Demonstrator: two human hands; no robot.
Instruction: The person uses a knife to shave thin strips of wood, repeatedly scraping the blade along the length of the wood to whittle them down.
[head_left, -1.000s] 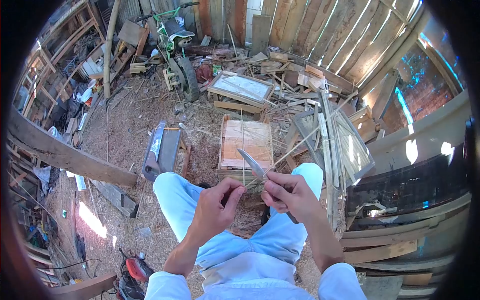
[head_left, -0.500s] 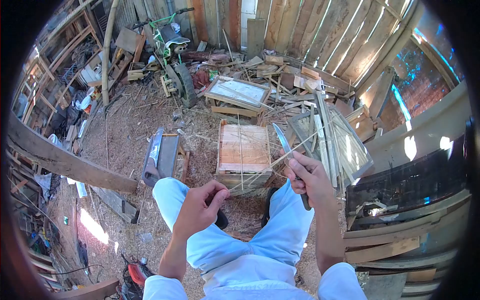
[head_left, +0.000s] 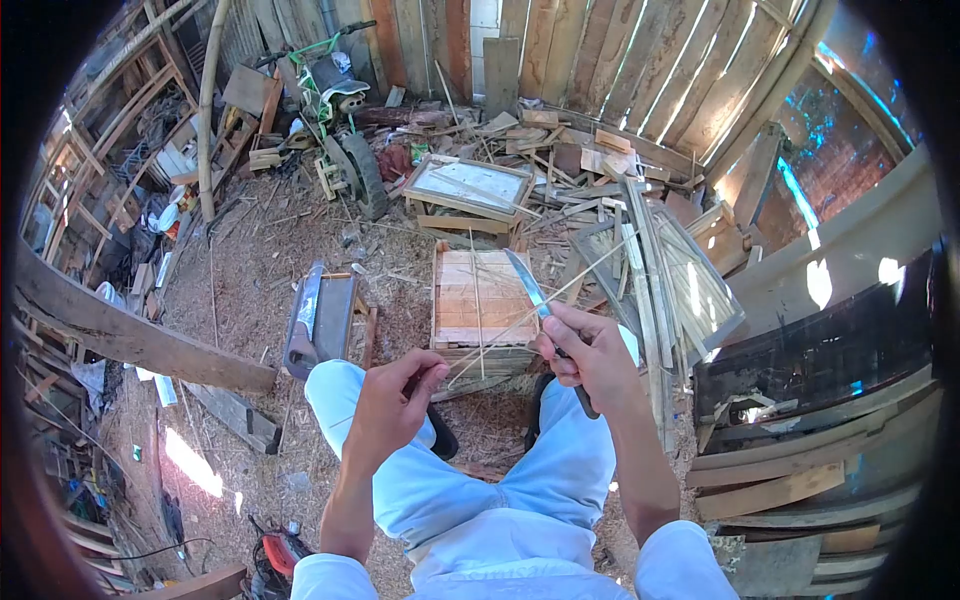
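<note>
A knife [head_left: 527, 283] with a shiny blade and dark handle is in my right hand [head_left: 590, 358], its blade pointing up and to the left. One thin strip [head_left: 585, 273] runs diagonally past that hand toward my left hand [head_left: 398, 402]. The fingers of my left hand are pinched together at the strip's lower end; what lies between them is too small to make out. Beyond both hands stands a wooden crate [head_left: 484, 290] with a slatted top, and another thin strip [head_left: 476, 270] lies lengthwise over it.
A handsaw [head_left: 308, 315] rests on a small bench [head_left: 338, 318] at the left. Wood scraps and a framed panel [head_left: 472, 186] lie beyond the crate. A small motorbike [head_left: 345, 130] stands at the back left. A red power tool [head_left: 278, 553] is on the ground.
My right hand and the knife have moved left, closer to my left hand. My left hand has shifted slightly left and up. The diagonal strip has moved left too.
</note>
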